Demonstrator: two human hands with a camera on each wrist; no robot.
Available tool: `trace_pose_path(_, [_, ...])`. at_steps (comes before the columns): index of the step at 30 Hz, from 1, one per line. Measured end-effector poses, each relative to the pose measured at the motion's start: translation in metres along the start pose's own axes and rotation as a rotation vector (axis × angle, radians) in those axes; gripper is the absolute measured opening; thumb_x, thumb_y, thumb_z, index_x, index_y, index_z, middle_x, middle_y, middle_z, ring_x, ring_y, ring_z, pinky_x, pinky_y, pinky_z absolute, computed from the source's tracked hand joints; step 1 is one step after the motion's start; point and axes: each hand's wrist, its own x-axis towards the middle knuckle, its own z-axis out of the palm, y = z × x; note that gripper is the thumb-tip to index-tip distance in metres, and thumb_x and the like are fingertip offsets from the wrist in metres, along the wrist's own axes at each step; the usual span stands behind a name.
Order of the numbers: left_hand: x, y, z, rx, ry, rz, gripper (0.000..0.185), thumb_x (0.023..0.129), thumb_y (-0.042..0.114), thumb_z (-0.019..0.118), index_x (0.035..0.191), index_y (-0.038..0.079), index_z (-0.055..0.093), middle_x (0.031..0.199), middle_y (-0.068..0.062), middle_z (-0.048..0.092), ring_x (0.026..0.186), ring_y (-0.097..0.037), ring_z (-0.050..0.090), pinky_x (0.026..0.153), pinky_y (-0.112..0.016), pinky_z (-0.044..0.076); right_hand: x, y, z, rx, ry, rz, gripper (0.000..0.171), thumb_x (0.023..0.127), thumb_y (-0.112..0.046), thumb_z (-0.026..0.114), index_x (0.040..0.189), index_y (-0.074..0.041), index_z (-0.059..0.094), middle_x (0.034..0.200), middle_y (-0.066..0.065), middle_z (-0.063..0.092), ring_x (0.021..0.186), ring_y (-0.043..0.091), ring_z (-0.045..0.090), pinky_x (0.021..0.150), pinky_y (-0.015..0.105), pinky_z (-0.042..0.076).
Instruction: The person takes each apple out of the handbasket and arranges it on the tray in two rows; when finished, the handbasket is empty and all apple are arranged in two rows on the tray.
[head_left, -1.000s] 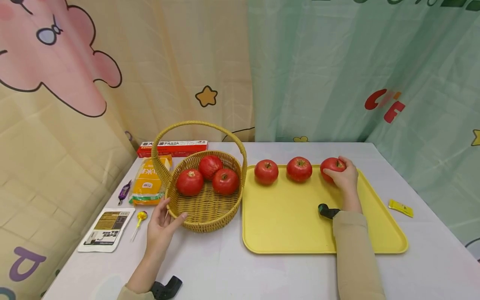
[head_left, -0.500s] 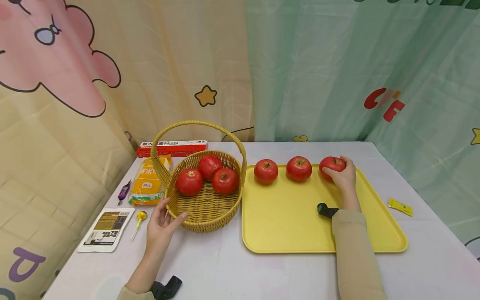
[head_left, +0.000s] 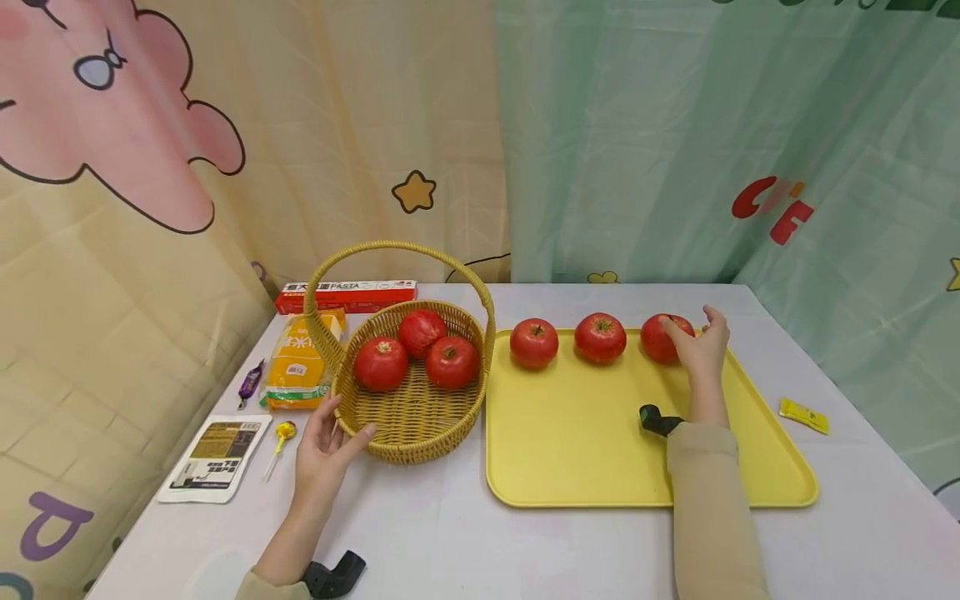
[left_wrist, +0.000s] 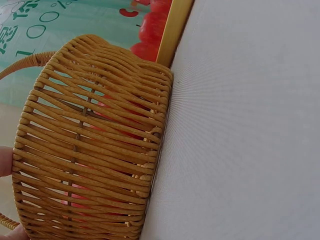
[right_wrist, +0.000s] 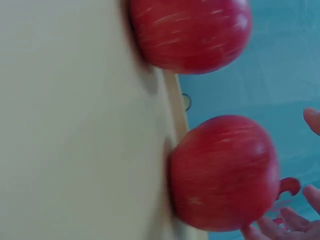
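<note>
My left hand (head_left: 321,457) rests at the near left rim of a woven basket (head_left: 416,429), thumb and fingertips spread apart along the edge. In the left wrist view, two fingertips (left_wrist: 5,161) touch the top edge of the wicker. Three red apples (head_left: 380,364) lie inside the basket. Over the far right of a yellow tray (head_left: 577,442), my right hand (head_left: 703,350) is spread beside the rightmost apple (head_left: 657,340). In the right wrist view, its fingers lie close by that apple (right_wrist: 225,172), with the thumb (right_wrist: 313,120) standing apart from it.
Two more apples (head_left: 534,343) stand along the tray's far edge. Left of the basket lie an orange bag (head_left: 296,367), a red pasta box (head_left: 352,298), a purple candy (head_left: 251,383), a lollipop (head_left: 285,431) and a white pouch (head_left: 215,460). A yellow packet (head_left: 803,415) lies to the right.
My right hand has loosened from the rightmost apple and drawn to the right, its fingers spreading. The apple stays in place on the tray. My left hand has not moved from the basket rim.
</note>
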Motion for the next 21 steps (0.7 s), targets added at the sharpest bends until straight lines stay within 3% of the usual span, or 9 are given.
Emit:
trace_pose_path(5, [0.002,0.001,0.002,0.002,-0.005,0.002,0.068,0.085,0.006,0.069,0.141,0.003,0.032,0.156,-0.001,0.013,0.141,-0.019,0.018,0.109,-0.024,0.026,-0.018,-0.042,-0.009,0.081,0.095,-0.08,0.08,0.087,-0.039,0.063,0.147,-0.023,0.014,0.152,0.001,0.014,0.139,0.015,0.018,0.113,0.031,0.024])
trace_pose_path(8, [0.002,0.001,0.002,0.003,-0.009,0.003,0.068,0.085,0.007,0.069,0.141,0.003,0.032,0.156,-0.001,0.013,0.141,-0.018,0.017,0.109,-0.024,0.026,-0.037,-0.068,-0.011,0.164,0.093,-0.16,0.078,0.087,-0.037,0.064,0.147,-0.026,0.015,0.151,-0.003,0.015,0.137,0.011,0.021,0.112,0.027,0.025])
trace_pose_path(15, [0.001,0.001,0.0,0.012,-0.006,-0.001,0.069,0.085,0.007,0.07,0.142,0.003,0.031,0.156,0.0,0.012,0.141,-0.018,0.017,0.109,-0.024,0.025,-0.084,-0.114,0.0,0.423,-0.031,-0.383,0.074,0.085,-0.021,0.07,0.143,-0.02,0.024,0.146,0.0,0.027,0.132,0.016,0.031,0.11,0.034,0.031])
trace_pose_path(21, [0.0,0.001,0.0,0.021,-0.004,-0.018,0.07,0.085,0.009,0.07,0.142,0.004,0.031,0.156,0.001,0.012,0.141,-0.017,0.017,0.109,-0.024,0.025,-0.117,-0.14,0.02,0.647,-0.172,-0.489,0.066,0.086,-0.009,0.067,0.14,-0.014,0.03,0.139,0.005,0.035,0.127,0.021,0.038,0.107,0.035,0.035])
